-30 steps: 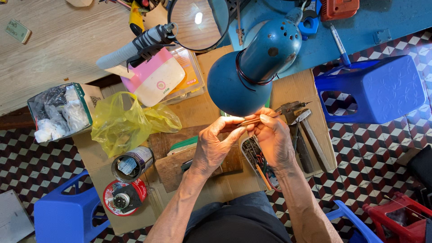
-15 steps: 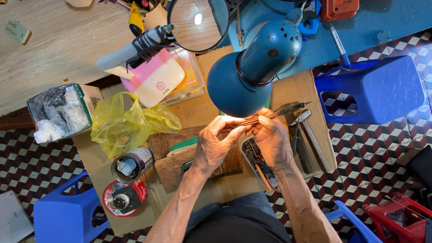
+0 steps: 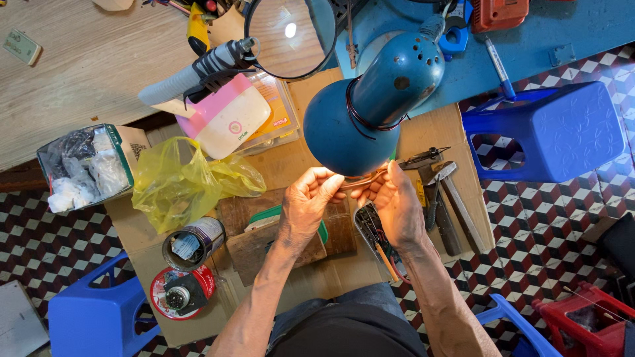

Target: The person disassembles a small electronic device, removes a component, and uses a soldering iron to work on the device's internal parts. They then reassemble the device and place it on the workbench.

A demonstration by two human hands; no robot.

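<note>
A cardboard-covered counter [image 3: 456, 132] carried the work, with a pale wooden top beyond its far left corner and a blue surface beyond its far right corner. A blue plastic stool [image 3: 555, 129] stood off the counter's right edge, another blue stool [image 3: 92, 317] off its near left corner. A blue desk lamp [image 3: 370, 106] hung over the middle of the counter, its shade just above the hands, and a round magnifier [image 3: 288, 33] stood beside it toward the far edge. A crumpled yellow plastic bag [image 3: 175, 182] lay by the left edge, with a pink and white box [image 3: 225, 119] just behind it and an open tin can [image 3: 195, 241] just in front. A hammer [image 3: 456, 198] and other metal tools lay near the right edge.

The left hand [image 3: 307, 205] and the right hand [image 3: 397, 205] were raised together over the centre of the counter, above a dark wooden block [image 3: 254, 248]. Between them ran a thin copper-coloured strip [image 3: 364, 178], held level under the lamp's rim. The left fingers [image 3: 331, 182] were pinched together on its left end; the right fingers [image 3: 390, 178] were closed on its right end.
</note>
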